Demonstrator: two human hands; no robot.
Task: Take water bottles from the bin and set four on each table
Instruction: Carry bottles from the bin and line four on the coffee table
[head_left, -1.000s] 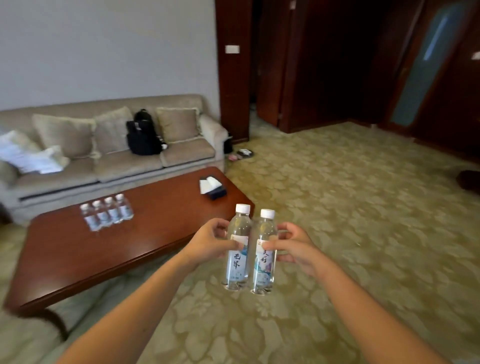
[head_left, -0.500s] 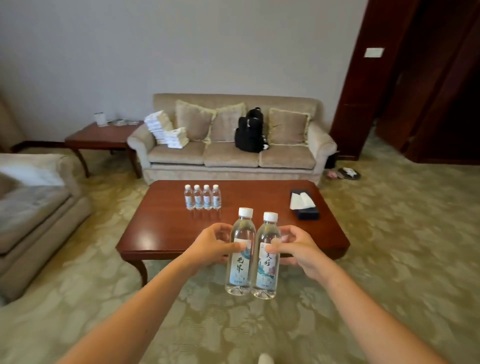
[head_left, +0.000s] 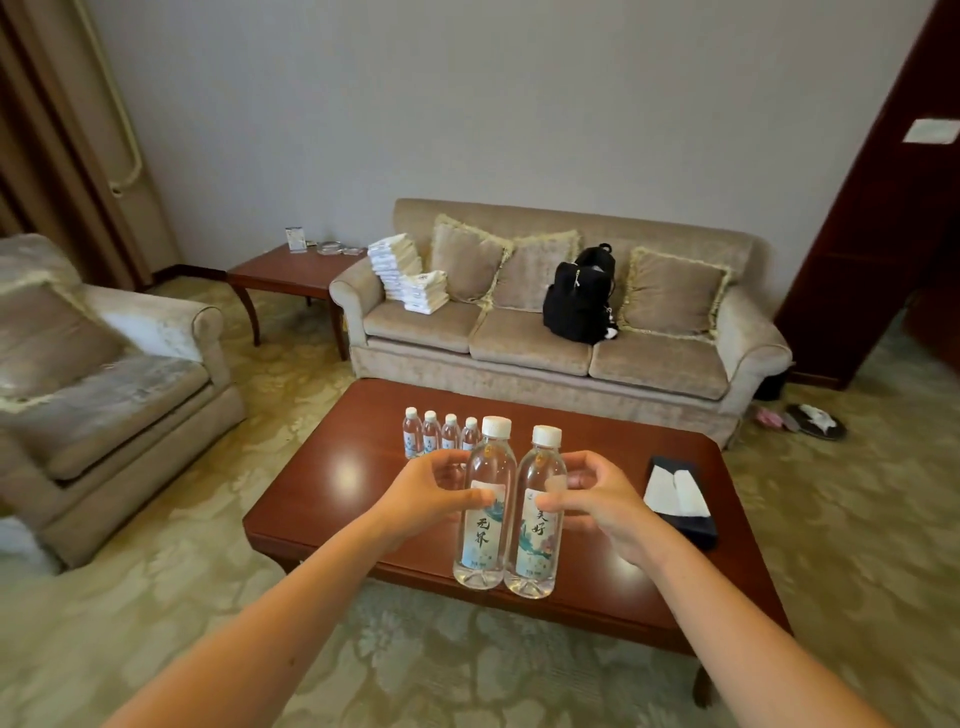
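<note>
- Closer now than half a second ago: the coffee table (head_left: 337, 493), which lay a way ahead of the hands, sits right behind and beneath them, and the held bottles' bases show against its near edge.
- The left hand (head_left: 431, 493) curls thumb and fingers round the left bottle (head_left: 482, 535) just below its shoulder, and the right hand (head_left: 597, 499) does likewise with the right bottle (head_left: 537, 540). Both bottles are upright, caps up, side by side and touching or nearly so.
- Just beyond the left hand, a row of four bottles (head_left: 431, 436) already stands on this table. By my reckoning it has its share, so this pair belongs elsewhere.
- That elsewhere looks to be the side table (head_left: 291, 270), well ahead and to the left of the hands, past the coffee table's far-left corner and beside the arm of the sofa (head_left: 348, 291). I see no bottles on it, only small items at the back.
- The left hand is the nearer to it, so the carry likely swings leftward round the coffee table, bottles kept vertical.
- A tissue box (head_left: 680, 499) lies right of the right hand, out of that path.
</note>
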